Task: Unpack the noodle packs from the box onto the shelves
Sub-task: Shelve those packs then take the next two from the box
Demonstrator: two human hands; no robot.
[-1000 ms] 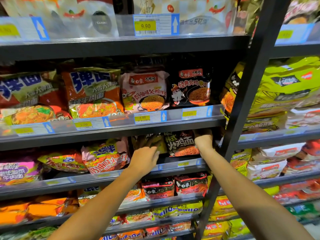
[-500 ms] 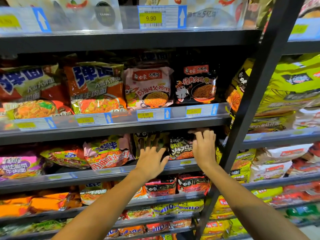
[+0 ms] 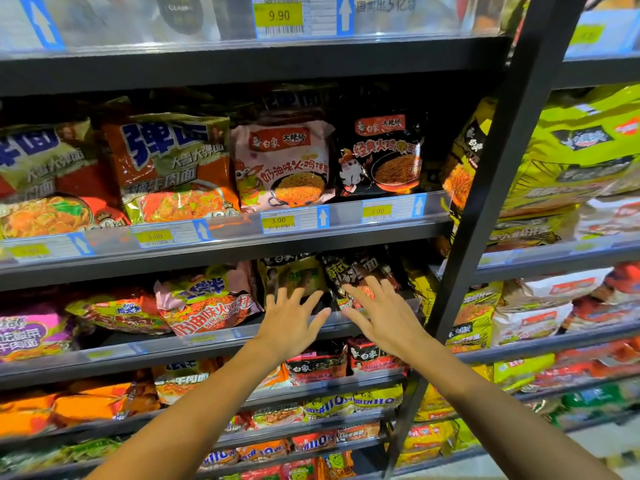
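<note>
Both my hands hover in front of the middle shelf (image 3: 221,344), fingers spread and holding nothing. My left hand (image 3: 291,320) is before an olive-yellow noodle pack (image 3: 294,271). My right hand (image 3: 381,313) is before a black noodle pack (image 3: 353,271) at the shelf's right end, its fingertips overlapping the pack's lower part. Whether either hand touches a pack I cannot tell. The box is out of view.
Dark shelves full of noodle packs fill the view: a pink pack (image 3: 284,164) and a black pack (image 3: 381,157) on the shelf above, an orange-pink pack (image 3: 207,299) to the left. A dark slanted upright post (image 3: 485,202) stands just right of my right hand.
My right hand has come out from the back of the shelf and opened in front of the black pack. My left hand has spread its fingers and shifted slightly right.
</note>
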